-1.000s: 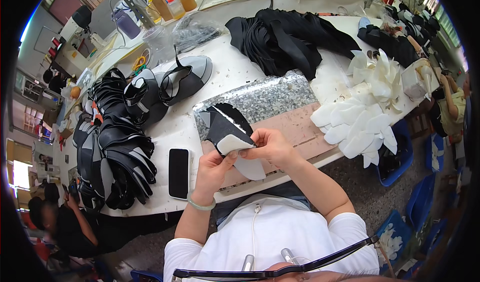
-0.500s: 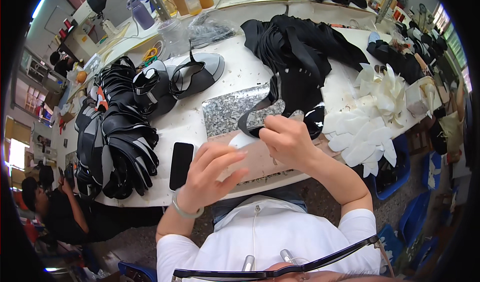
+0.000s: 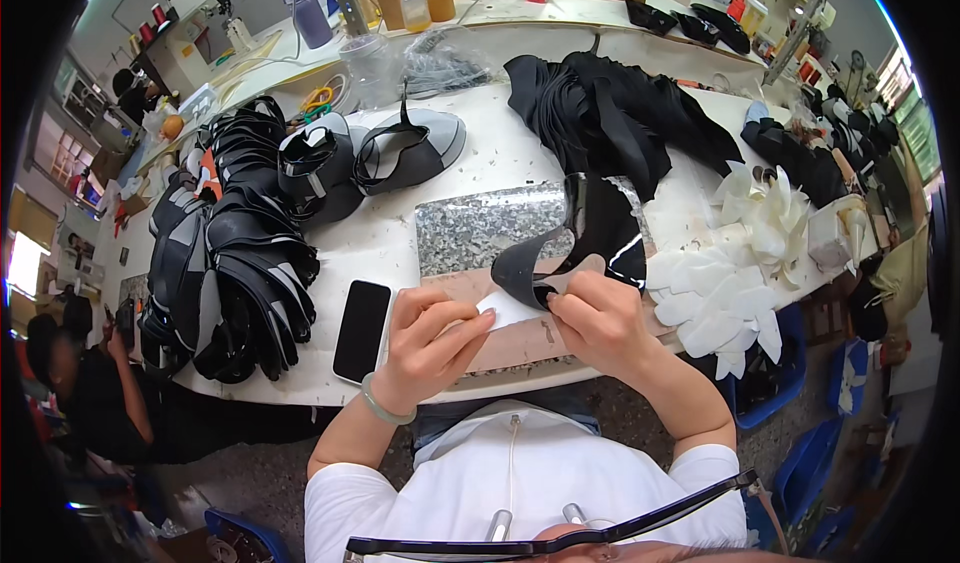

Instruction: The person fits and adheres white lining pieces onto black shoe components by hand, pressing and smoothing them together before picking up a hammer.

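My left hand [image 3: 432, 341] pinches the edge of a white, leaf-shaped shoe piece [image 3: 505, 313] between thumb and fingers. A curved black shoe upper [image 3: 548, 268] with a glossy surface is gripped at its near edge by my right hand [image 3: 605, 325]. Its far part rises over the stone slab [image 3: 480, 233] and the pinkish board [image 3: 525, 343] on the bench. The white piece reaches to the near edge of the upper; whether they touch is hard to make out. My right fingertips partly hide that edge.
Stacked black-and-grey shoe uppers [image 3: 255, 273] lie left, beside a phone [image 3: 362, 331]. Flat black pieces [image 3: 600, 113] are heaped beyond the slab. White shoe pieces [image 3: 715, 298] pile up at right, above a blue crate [image 3: 790, 363]. Another person [image 3: 95, 383] sits at far left.
My left hand has closed from loosely spread fingers into a pinch on the white piece. My right hand has come slightly nearer to me with the black upper. The view has shifted a little.
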{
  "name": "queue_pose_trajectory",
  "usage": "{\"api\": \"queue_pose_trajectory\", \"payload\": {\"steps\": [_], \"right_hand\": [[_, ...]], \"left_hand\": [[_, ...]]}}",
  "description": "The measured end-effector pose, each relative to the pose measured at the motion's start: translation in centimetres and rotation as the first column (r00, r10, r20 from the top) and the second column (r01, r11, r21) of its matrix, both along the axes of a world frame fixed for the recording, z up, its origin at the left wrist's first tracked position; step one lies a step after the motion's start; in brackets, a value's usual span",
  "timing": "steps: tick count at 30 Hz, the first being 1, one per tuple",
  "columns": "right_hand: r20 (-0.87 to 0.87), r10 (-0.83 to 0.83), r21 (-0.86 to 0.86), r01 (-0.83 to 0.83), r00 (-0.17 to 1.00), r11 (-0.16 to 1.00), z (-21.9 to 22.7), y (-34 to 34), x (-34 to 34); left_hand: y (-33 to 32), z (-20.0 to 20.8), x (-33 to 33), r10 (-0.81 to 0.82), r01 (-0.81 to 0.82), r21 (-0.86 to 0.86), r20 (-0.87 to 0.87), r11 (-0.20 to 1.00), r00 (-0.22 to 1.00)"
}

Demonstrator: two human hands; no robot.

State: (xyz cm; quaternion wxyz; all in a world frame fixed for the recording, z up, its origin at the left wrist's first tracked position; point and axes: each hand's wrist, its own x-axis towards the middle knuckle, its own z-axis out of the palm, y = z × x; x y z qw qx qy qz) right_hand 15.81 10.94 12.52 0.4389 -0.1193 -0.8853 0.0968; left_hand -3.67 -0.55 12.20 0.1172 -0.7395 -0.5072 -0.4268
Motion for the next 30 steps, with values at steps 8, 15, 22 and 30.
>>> {"api": "queue_pose_trajectory", "payload": {"steps": [8,15,22,30], "right_hand": [[0.085,0.016,0.011,-0.017,0.996,1.0,-0.2,0.6,-0.4],[0.184,0.035,0.154,-0.064,0.982,0.986,0.7,1.4,-0.5],[0.396,0.082,0.259,-0.197,0.914,0.945,2.0,0.8,-3.1],[0.278,-0.166,0.253,0.095,0.946,0.963,1.5,2.5,-1.7]], "left_hand": [[-1.6,-0.4,-1.0,-0.098,0.095,0.036,0.108,0.995,0.989],[-7.4,-0.7,-5.0,-0.271,0.059,-0.807,-0.128,0.587,0.954],[-0.3,4.2,0.5,-0.087,0.083,-0.194,-0.01,0.977,0.996],[5.9,0.5,0.3,0.159,-0.18,-0.066,-0.243,0.981,0.957]]}}
